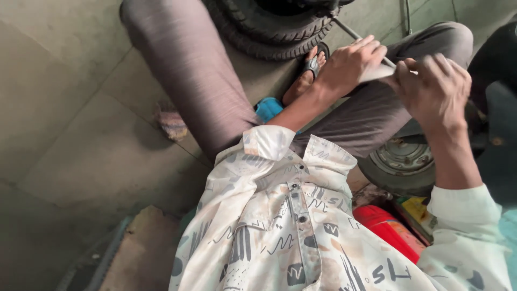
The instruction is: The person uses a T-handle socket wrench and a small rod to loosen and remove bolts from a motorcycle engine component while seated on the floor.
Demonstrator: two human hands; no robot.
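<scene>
Two hands work together at about 1 o'clock of the view, both on one flat pale sheet (pixel 377 73), likely paper or card; which, cannot tell. Left hand (pixel 350 64) lies over the sheet's left end, fingers curled and pressed together on it, thumb side hidden. Right hand (pixel 433 89) meets the sheet's right end, fingers bent and bunched close, apparently pinching the edge; the grip itself is hidden behind the knuckles and blurred. Sheet sits between the two hands, held in the air above the right knee, off the floor.

Two tyres: one black treaded tyre (pixel 274 29) at 12 o'clock, touching the foot, and one smaller wheel with a metal hub (pixel 401 161) at 3 o'clock, under the right forearm. One thin metal rod (pixel 350 32) runs from the top tyre toward the left hand. One foot in a dark sandal (pixel 309 73) at 12 o'clock, just beside the left wrist. One blue object (pixel 267 108) just below the foot, partly hidden. One red container (pixel 390 229) at 4 o'clock, near the hub wheel. One yellow packet (pixel 417 207) just beside the red container. One crumpled rag (pixel 172 121) at 9 o'clock on the grey tiled floor (pixel 70 108), well apart from the hands. Two grey trouser legs (pixel 183 70), one patterned pale shirt (pixel 280 231).
</scene>
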